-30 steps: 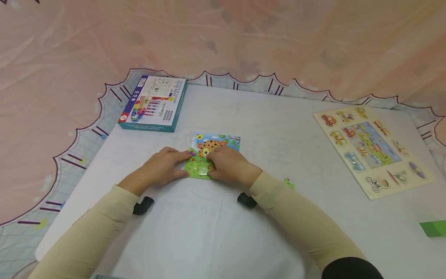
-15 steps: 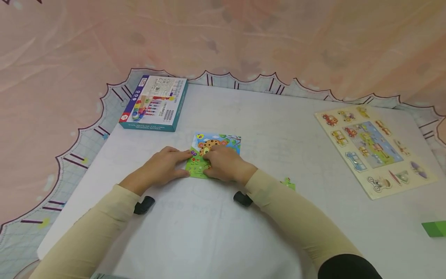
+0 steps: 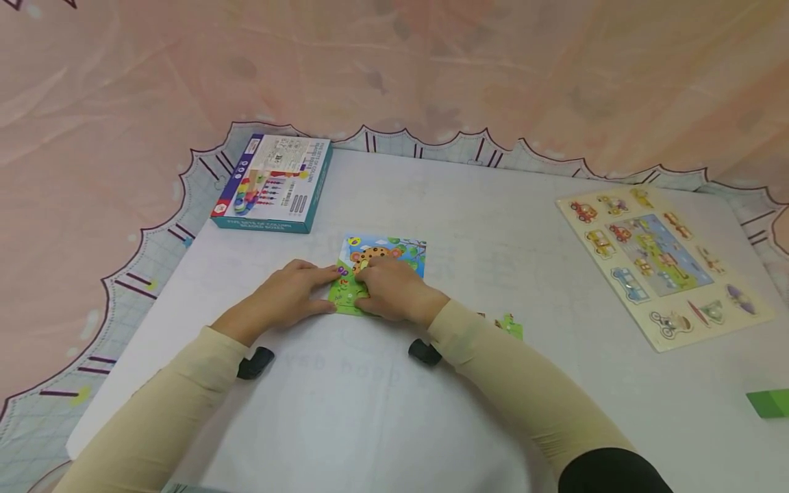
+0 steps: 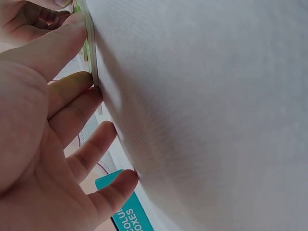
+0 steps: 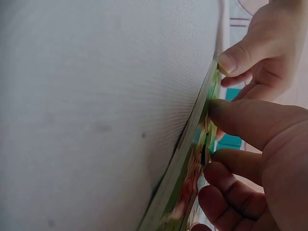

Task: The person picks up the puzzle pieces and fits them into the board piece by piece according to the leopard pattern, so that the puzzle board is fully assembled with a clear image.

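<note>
A small jigsaw puzzle (image 3: 345, 296) with a spotted leopard on a green and blue ground lies flat on the white table. My left hand (image 3: 288, 296) rests at its left side, thumb and index finger touching the edge; in the left wrist view the other fingers are spread, tips on the tabletop. My right hand (image 3: 397, 291) covers the lower right of the picture. In the right wrist view its thumb and index finger pinch a puzzle piece (image 5: 211, 132) at the puzzle's face, the other fingers curled. The hand hides most of that piece in the head view.
A loose green puzzle piece (image 3: 510, 325) lies beside the right forearm, with another small bit peeking out by the sleeve. A teal-edged box (image 3: 271, 183) stands at the back left. A wooden picture board (image 3: 662, 267) lies at the right, and a green block (image 3: 767, 404) sits near the right edge.
My right hand has slid slightly left across the puzzle. A pale gap seen near the lower edge earlier now shows green. More of the loose pieces shows beside the sleeve; my left hand stays put.
</note>
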Motion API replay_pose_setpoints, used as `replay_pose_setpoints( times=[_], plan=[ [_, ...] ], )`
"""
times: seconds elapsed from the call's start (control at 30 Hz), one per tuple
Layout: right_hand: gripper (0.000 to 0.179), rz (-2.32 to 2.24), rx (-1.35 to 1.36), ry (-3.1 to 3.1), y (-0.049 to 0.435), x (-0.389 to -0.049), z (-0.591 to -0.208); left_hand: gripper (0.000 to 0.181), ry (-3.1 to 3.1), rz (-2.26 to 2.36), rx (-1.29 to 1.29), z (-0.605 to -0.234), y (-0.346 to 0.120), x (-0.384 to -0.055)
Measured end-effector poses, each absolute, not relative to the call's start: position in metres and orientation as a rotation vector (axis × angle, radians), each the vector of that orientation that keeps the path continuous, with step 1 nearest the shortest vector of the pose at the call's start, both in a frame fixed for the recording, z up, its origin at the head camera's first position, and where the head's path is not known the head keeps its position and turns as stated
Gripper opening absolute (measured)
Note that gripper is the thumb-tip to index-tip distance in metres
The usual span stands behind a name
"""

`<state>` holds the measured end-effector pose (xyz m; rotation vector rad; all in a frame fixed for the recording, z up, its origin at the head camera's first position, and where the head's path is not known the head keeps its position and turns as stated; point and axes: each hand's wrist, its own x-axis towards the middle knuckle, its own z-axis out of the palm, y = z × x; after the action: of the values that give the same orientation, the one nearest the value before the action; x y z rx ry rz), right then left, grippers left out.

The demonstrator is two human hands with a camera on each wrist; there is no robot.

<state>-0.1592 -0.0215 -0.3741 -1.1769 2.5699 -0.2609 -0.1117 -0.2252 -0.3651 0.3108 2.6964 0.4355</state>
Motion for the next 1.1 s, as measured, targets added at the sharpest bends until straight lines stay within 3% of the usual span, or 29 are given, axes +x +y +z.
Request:
replay_pose_setpoints(
  times=[1.1],
  plan=[
    [0.043,-0.264,-1.164,2.556,-0.0269,-0.1587,-0.3734,0.066,2.713,0.435,0.335,-0.3679,-0.2269,-0.1118]
  ],
)
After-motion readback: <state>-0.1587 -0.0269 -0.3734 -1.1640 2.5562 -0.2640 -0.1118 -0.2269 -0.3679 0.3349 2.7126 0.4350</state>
